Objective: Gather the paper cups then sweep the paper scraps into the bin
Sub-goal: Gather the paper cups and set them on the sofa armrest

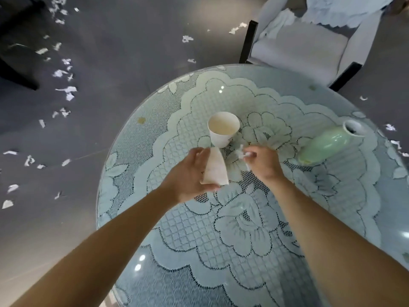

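Note:
A white paper cup (223,129) stands upright near the middle of the round table (221,251). Just in front of it, my left hand (188,173) grips a second paper cup (215,171), held tilted with its base away from me. My right hand (263,161) is closed on a few white paper scraps (241,152), right of the standing cup. Many more paper scraps (66,91) lie scattered over the grey floor to the left and beyond the table. No bin is in view.
A pale green vase (327,144) lies on its side on the table's right part. A white armchair (305,45) with dark legs stands behind the table. Dark furniture (15,52) sits at the far left. Lace cloth under glass covers the tabletop.

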`<state>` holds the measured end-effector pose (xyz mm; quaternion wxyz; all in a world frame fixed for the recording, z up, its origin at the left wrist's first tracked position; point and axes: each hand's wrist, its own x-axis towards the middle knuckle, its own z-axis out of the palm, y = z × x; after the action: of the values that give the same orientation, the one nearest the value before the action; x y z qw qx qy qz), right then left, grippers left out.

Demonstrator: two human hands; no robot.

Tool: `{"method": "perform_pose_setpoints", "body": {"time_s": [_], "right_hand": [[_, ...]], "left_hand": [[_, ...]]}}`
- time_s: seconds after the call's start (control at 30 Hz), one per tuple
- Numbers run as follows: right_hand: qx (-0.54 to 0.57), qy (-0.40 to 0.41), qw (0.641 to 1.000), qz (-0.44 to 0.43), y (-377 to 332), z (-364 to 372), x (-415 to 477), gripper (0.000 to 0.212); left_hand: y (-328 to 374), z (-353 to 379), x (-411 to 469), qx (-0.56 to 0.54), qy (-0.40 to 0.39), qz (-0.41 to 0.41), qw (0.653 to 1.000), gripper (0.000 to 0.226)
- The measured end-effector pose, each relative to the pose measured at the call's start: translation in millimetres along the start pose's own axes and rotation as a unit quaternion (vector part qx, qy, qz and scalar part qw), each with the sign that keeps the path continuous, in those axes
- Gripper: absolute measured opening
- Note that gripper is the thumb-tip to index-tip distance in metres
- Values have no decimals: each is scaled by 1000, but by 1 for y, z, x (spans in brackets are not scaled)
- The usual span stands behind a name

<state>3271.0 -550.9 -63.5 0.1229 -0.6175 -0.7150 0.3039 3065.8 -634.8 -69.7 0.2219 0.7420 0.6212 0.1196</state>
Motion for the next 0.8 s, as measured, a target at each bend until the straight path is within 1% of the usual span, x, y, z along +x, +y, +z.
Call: {"method": "perform_pose_setpoints", "body": {"time_s": [0.03, 0.1, 0.13, 0.17, 0.2, 0.3, 0.4, 0.5, 0.53, 0.57, 0.63, 0.67, 0.7, 0.73, 0.8], "right_hand": [[42, 30, 998, 27, -3, -2, 2, 22], [140, 127, 979, 75, -16, -14, 9, 18], [190, 171, 963, 78, -25, -23, 14, 17], [221, 199, 953, 61, -37, -31, 19, 15], [226, 209, 951, 31, -49, -37, 24, 14], [197, 179, 962, -54, -80, -38, 33, 10], [116, 155, 979, -71, -88, -31, 38, 16], [13, 104, 992, -72, -80, -25, 39, 28], [-1, 95, 993, -67, -77, -24, 37, 31], [4, 103, 993, -63, -73, -23, 36, 34], [70, 161, 984, -43, -61, -22, 32, 33], [103, 189, 977, -14, -53, -20, 31, 31], [113, 195, 974, 24, -44, -18, 30, 31], [96, 175, 978, 61, -35, -14, 29, 31], [16, 82, 991, 101, -17, -4, 26, 36]], "left_hand": [[-6, -2, -4, -28, 24, -15, 999, 109], [-17, -6, -13, -82, 78, -48, 992, 115], [-21, -9, -16, -98, 102, -64, 988, 116], [-25, -11, -18, -107, 122, -78, 984, 115], [-27, -13, -18, -110, 138, -90, 980, 114], [-32, -17, -15, -130, 169, -129, 968, 115], [-34, -19, -13, -143, 176, -159, 961, 118], [-35, -20, -9, -147, 178, -155, 961, 118], [-35, -20, -8, -149, 176, -154, 961, 118], [-35, -20, -6, -151, 173, -156, 961, 118], [-34, -19, -2, -166, 168, -160, 958, 118], [-34, -18, 0, -178, 167, -165, 956, 118], [-34, -18, 2, -190, 166, -170, 953, 118], [-35, -17, 3, -200, 165, -177, 949, 119], [-37, -15, 5, -213, 157, -189, 946, 120]]}}
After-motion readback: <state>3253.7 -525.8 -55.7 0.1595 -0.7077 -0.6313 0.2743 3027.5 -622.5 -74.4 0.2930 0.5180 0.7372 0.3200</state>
